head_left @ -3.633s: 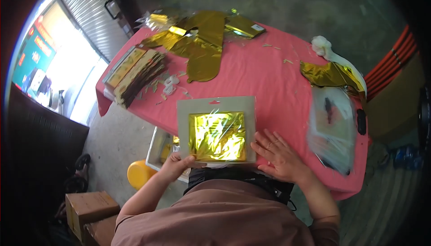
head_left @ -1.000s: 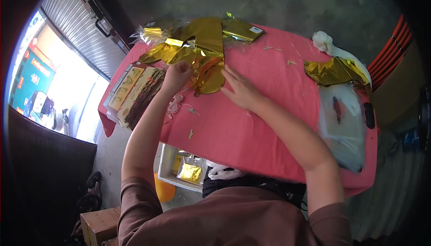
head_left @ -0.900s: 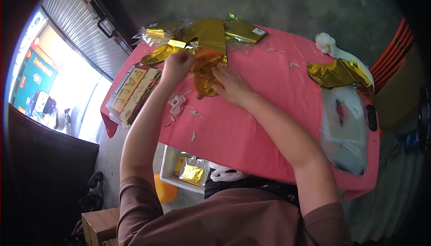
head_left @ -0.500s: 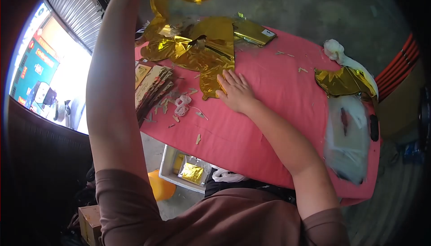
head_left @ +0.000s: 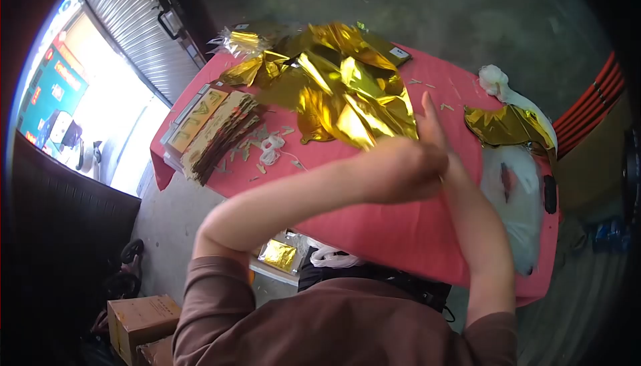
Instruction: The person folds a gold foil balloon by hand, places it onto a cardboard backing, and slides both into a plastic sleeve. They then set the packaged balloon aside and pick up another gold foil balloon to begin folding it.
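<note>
A crumpled gold foil balloon (head_left: 354,92) is lifted above the pink tablecloth (head_left: 394,226), presumably so it can be spread or folded. The left hand (head_left: 400,169) is closed in a fist on its near edge. The right hand (head_left: 437,136) sits behind that fist, one finger up; its grip is hidden. Left of the balloon lies a stack of printed cards (head_left: 214,132); right of it, clear plastic bags (head_left: 517,199). A concrete floor (head_left: 467,6) lies beyond.

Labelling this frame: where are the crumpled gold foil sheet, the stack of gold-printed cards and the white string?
crumpled gold foil sheet (head_left: 354,92), head view, bright middle crease
stack of gold-printed cards (head_left: 217,132), head view, top card
white string (head_left: 270,150), head view, coil
</note>
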`<state>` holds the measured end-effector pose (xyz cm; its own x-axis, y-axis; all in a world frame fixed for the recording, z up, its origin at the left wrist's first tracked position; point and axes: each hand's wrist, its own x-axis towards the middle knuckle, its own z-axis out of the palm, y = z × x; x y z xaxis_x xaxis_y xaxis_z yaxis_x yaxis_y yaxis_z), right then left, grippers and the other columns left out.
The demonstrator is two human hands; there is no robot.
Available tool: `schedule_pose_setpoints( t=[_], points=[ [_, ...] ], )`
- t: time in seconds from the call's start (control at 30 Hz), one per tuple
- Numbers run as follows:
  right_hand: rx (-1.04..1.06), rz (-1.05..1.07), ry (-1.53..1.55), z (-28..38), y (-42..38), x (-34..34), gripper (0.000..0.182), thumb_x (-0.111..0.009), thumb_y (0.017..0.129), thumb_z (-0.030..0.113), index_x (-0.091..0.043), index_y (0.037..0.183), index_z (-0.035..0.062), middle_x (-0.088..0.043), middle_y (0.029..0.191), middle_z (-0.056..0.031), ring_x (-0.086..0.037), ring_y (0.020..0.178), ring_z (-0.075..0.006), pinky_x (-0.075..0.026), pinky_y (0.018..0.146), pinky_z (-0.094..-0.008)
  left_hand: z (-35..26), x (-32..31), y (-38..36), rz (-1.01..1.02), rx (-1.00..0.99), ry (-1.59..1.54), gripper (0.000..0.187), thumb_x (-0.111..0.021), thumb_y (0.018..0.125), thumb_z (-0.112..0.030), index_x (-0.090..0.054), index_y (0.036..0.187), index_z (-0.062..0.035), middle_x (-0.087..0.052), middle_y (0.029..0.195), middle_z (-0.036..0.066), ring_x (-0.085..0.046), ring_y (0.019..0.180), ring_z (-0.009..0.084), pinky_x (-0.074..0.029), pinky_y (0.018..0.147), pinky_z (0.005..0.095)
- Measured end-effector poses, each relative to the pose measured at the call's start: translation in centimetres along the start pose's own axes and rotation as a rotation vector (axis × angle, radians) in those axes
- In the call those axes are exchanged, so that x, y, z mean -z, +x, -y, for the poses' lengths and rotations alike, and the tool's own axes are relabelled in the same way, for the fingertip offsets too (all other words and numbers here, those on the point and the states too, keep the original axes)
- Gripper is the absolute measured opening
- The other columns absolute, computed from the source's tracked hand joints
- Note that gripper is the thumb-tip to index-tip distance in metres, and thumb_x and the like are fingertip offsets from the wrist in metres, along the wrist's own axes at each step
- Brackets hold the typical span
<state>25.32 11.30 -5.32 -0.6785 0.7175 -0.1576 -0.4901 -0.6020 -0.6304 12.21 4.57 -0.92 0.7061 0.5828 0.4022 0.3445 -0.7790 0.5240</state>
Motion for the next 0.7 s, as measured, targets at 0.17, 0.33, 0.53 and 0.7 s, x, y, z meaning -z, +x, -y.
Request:
schedule_pose_setpoints(
  t=[0.17,0.33,0.53,0.7],
  points=[
    [0.078,-0.363,-0.803,2.2,-4.7,4.7,0.034,-0.062,0.084,0.011,-0.055,0.115,0.0008,-0.063,0.099,-0.0059,-0.062,0.083,-0.0128,-0.051,0.073,-0.0271,-1.8,-4.5,-0.3,0.061,-0.219,-0.297,0.025,-0.065,0.079,-0.013,-0.059,0.100,-0.0024,-0.063,0.086,0.012,-0.063,0.077,0.0280,-0.051,0.069,0.0361],
    [0.157,-0.533,-0.894,3.2,-8.8,8.5,0.029,-0.062,0.081,0.006,-0.056,0.109,0.0006,-0.063,0.088,-0.0032,-0.059,0.075,-0.0102,-0.048,0.068,-0.0251,4.7,-1.7,-3.5,-0.192,0.155,0.136,0.034,-0.068,0.079,-0.023,-0.060,0.106,-0.0045,-0.060,0.107,0.016,-0.057,0.101,0.0331,-0.048,0.084,0.0393],
    [0.377,-0.602,-1.525,3.9,-10.2,11.6,0.062,-0.065,0.075,0.004,-0.037,0.130,0.0007,-0.060,0.100,-0.0124,-0.060,0.088,-0.0201,-0.049,0.073,-0.0325,6.7,-1.7,-10.3,0.058,0.369,0.648,0.047,-0.058,0.085,-0.039,-0.052,0.121,-0.0091,-0.050,0.127,0.014,-0.048,0.117,0.0330,-0.037,0.097,0.0472],
    [0.346,-0.817,-2.159,2.1,-10.6,5.9,0.068,-0.067,0.076,0.008,-0.033,0.136,0.0047,-0.051,0.120,-0.0208,-0.054,0.105,-0.0365,-0.046,0.085,-0.0393,3.8,-1.5,-12.2,0.031,0.342,0.671,0.045,-0.060,0.082,-0.039,-0.055,0.113,-0.0071,-0.054,0.119,0.015,-0.050,0.115,0.0305,-0.042,0.088,0.0435]
  ],
)
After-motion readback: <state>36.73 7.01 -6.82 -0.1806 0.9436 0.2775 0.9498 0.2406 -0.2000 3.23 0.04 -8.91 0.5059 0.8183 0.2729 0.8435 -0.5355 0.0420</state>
